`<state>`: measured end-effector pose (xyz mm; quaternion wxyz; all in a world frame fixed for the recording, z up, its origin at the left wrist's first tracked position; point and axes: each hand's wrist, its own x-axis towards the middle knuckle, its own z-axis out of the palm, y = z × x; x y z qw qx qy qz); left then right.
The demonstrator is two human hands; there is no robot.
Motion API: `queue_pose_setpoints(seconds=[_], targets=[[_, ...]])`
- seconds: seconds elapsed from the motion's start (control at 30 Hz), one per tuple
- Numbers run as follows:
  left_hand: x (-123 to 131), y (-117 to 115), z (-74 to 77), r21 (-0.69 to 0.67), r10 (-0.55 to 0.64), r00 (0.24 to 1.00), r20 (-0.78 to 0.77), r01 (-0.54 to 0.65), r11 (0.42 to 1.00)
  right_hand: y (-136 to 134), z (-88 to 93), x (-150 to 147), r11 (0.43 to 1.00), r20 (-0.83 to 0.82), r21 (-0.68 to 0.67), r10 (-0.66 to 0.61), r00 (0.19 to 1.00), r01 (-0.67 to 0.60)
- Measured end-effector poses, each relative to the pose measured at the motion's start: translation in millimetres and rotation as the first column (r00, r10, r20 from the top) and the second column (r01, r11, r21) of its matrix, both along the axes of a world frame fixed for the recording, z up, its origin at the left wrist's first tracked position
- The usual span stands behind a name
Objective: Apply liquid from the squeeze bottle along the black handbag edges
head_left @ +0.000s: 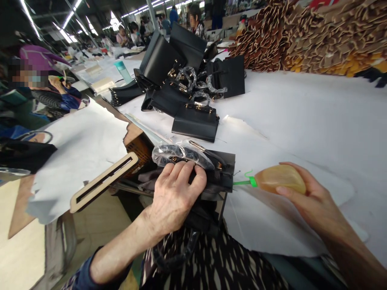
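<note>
A black handbag (225,169) lies at the near edge of the table, its handle wrapped in clear plastic (178,152) and gold-coloured hardware showing on top. My left hand (175,193) grips the bag near its opening, fingers curled over it; the fingertips are partly hidden. In my right hand (298,181) is a squeeze bottle (276,179) of amber liquid with a green cap. Its thin green nozzle points left and reaches the right end of the bag. Whether the tip touches the bag, I cannot tell.
Several black bags (193,117) are heaped further back on the white table surface (302,112). Stacked brown and tan pieces (326,36) line the back right. A slotted wooden strip (104,183) juts out at left. A turquoise bottle (122,71) and a co-worker (57,88) are beyond.
</note>
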<state>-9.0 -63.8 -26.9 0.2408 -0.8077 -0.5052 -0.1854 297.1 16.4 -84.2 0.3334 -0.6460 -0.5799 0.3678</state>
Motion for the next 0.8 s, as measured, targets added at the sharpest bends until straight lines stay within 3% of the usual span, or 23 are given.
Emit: queue_pose_setpoints(seconds=[0.47, 0.8], targets=[[-1, 1, -1.9, -0.022, -0.001, 1.000, -0.023, 0.001, 1.000, -16, -11.0, 3, 0.998, -0.109, -0.046, 0.029, 0.994, -0.034], [-1, 2, -2.7, 0.010, 0.010, 0.999, -0.047, -0.010, 1.000, -36, -7.3, -3, 0.995, -0.145, -0.077, 0.054, 0.988, -0.066]])
